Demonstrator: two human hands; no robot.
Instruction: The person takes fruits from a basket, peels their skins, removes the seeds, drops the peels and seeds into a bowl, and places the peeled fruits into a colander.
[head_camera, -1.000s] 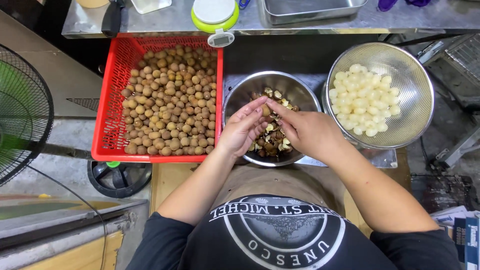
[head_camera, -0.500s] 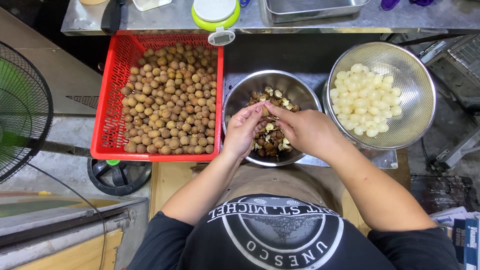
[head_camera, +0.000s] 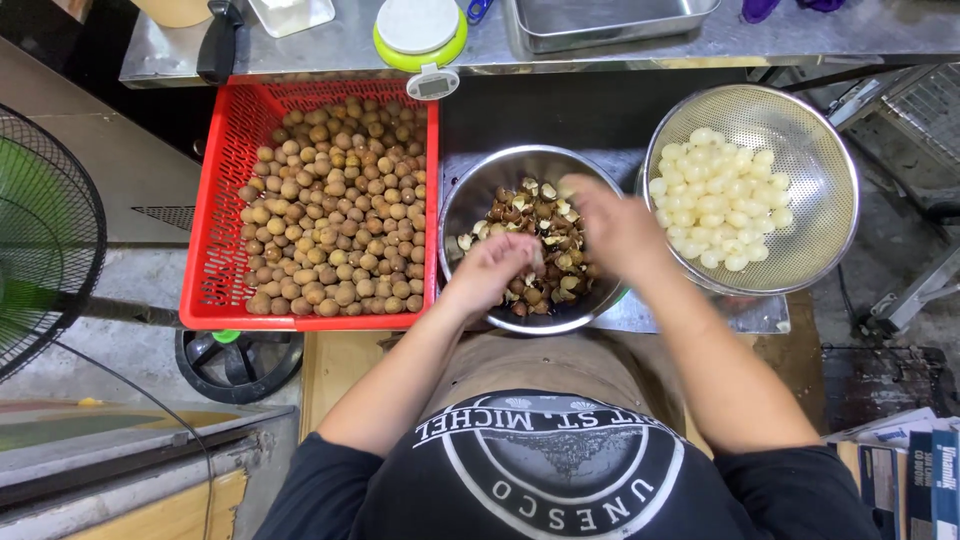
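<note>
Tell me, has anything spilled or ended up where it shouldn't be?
Nothing stands out. Brown fruit stay in the red basket, shells in the steel bowl, peeled white fruit in the colander. Both hands work over the bowl.

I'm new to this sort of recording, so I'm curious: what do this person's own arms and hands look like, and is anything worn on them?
Both arms are bare from the short black sleeves down. The left hand and the right hand show no gloves; the right one is blurred, so small details such as rings cannot be told. The black T-shirt carries a white round print on the chest.
</note>
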